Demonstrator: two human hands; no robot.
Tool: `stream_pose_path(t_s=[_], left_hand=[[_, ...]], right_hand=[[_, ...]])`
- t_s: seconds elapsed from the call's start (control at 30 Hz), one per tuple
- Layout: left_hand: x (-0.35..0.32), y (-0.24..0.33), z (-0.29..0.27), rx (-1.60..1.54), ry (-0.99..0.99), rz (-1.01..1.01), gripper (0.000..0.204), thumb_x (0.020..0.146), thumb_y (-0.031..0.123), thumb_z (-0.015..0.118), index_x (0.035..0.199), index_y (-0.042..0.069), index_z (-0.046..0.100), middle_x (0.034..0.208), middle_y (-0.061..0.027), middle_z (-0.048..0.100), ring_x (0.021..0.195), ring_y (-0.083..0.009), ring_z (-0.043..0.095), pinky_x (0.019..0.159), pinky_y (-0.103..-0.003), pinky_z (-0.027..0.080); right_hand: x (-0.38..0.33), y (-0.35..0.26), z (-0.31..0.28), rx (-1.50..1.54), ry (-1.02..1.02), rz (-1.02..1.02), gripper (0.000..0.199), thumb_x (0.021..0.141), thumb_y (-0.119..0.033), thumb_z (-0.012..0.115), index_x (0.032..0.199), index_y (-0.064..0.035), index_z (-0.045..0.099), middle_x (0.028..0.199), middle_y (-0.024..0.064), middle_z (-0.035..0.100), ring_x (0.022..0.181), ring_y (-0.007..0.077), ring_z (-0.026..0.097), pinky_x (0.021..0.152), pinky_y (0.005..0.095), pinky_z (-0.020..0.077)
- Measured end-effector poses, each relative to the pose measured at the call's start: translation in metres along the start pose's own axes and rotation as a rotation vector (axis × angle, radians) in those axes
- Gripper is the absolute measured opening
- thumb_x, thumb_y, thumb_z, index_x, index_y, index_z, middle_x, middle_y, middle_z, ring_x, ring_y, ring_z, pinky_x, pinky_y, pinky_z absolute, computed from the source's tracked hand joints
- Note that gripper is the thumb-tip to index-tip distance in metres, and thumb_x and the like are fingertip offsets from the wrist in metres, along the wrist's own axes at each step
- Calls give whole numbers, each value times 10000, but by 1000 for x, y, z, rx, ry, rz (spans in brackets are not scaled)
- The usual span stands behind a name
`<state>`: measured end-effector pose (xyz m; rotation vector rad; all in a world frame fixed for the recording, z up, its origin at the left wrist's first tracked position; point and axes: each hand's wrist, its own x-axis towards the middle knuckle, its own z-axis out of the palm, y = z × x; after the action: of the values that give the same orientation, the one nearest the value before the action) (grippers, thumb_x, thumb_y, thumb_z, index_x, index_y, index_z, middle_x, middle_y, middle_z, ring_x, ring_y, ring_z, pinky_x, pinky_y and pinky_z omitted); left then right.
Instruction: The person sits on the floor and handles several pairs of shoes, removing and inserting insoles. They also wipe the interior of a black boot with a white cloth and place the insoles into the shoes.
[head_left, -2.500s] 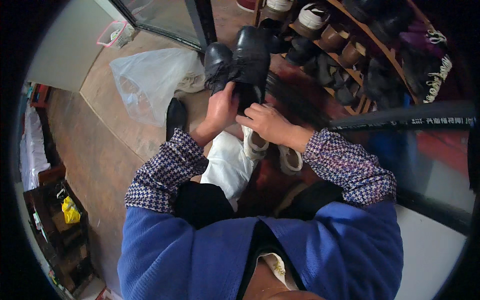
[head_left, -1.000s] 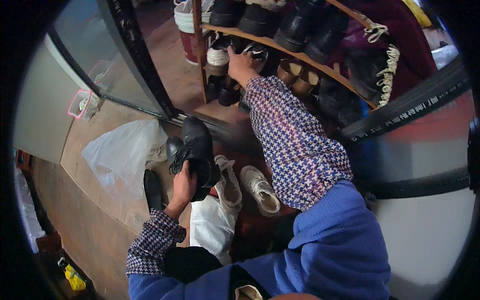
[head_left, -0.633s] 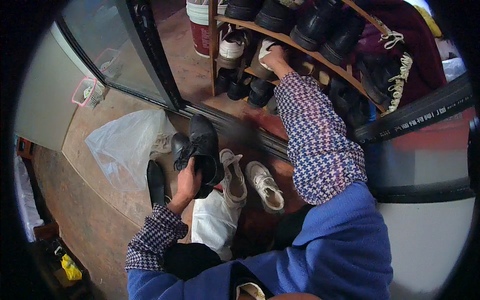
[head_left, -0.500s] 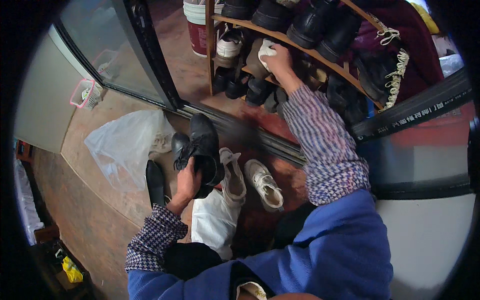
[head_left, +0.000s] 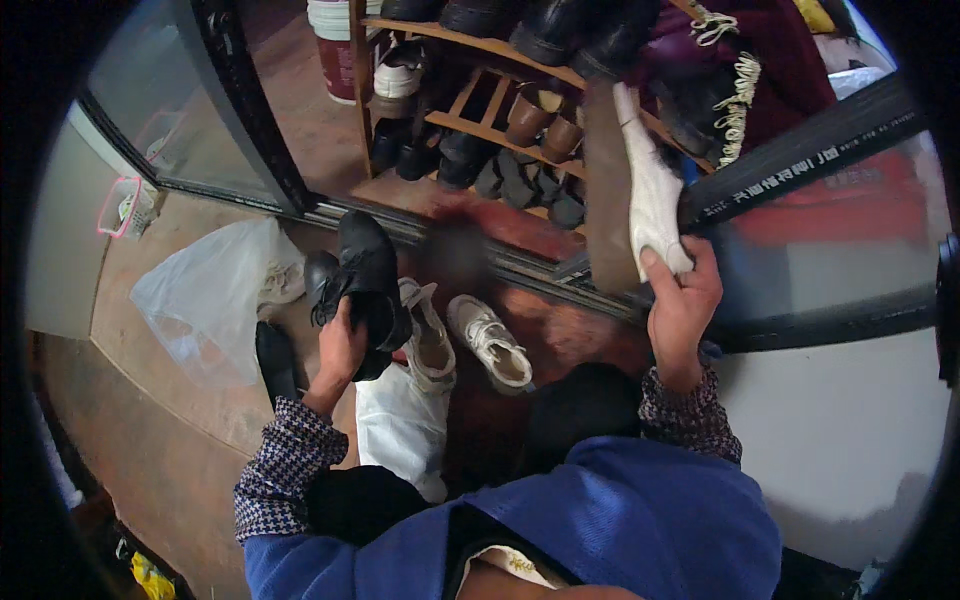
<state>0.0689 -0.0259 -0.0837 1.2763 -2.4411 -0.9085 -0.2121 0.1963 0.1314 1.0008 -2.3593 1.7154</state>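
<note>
The left hand [head_left: 343, 345] is clamped on a black lace-up shoe [head_left: 368, 280], held above the floor at the near left; its fingers are mostly hidden behind the shoe. The right hand [head_left: 682, 300] grips a white shoe [head_left: 650, 190] by its heel, sole turned left, raised before the wooden shoe rack [head_left: 480, 45]. A white sneaker pair [head_left: 462, 340] lies on the floor between the hands. A clear plastic bag [head_left: 205, 295] sits left. The rack's far shelves are cut off by the rim.
</note>
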Motion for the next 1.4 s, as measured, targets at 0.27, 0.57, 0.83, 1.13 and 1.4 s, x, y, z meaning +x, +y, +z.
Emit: stream_pose_path(t_s=[0.27, 0.57, 0.83, 1.13, 1.4], left_hand=[[-2, 0, 2, -42, 19, 56, 452, 762, 122, 556, 1186, 31, 428, 840, -261, 592, 776, -429, 563, 682, -490, 443], [-8, 6, -7, -13, 38, 54, 446, 776, 123, 545, 1195, 29, 424, 851, -265, 590, 788, -426, 563, 686, -490, 439], [-11, 2, -4, -30, 62, 125, 462, 769, 125, 542, 1202, 34, 410, 847, -265, 591, 797, -433, 559, 699, -489, 440], [-11, 3, -5, -29, -17, 74, 463, 737, 112, 545, 1177, 43, 416, 821, -260, 593, 757, -431, 564, 681, -502, 449], [-13, 4, -14, -32, 36, 91, 478, 744, 113, 532, 1196, 29, 400, 810, -252, 594, 737, -418, 570, 671, -497, 452]], right_hand=[[101, 18, 27, 321, 375, -136, 355, 743, -95, 675, 1009, 66, 504, 952, 91, 556, 854, 162, 517, 773, 266, 411], [228, 48, 62, 487, 394, -204, 349, 723, -57, 685, 1013, 52, 525, 937, 108, 585, 835, 196, 558, 737, 302, 447], [235, 75, 49, -18, 271, -73, 546, 720, -267, 729, 1091, 58, 494, 971, 140, 571, 768, 189, 562, 586, 301, 464], [261, 64, 50, -52, 161, 2, 468, 711, -233, 733, 1036, 56, 559, 987, 152, 602, 856, 220, 574, 722, 340, 453], [172, 13, 91, -696, 450, -934, 430, 688, -75, 587, 1102, -14, 487, 1120, 175, 495, 1064, 370, 438, 908, 462, 339]])
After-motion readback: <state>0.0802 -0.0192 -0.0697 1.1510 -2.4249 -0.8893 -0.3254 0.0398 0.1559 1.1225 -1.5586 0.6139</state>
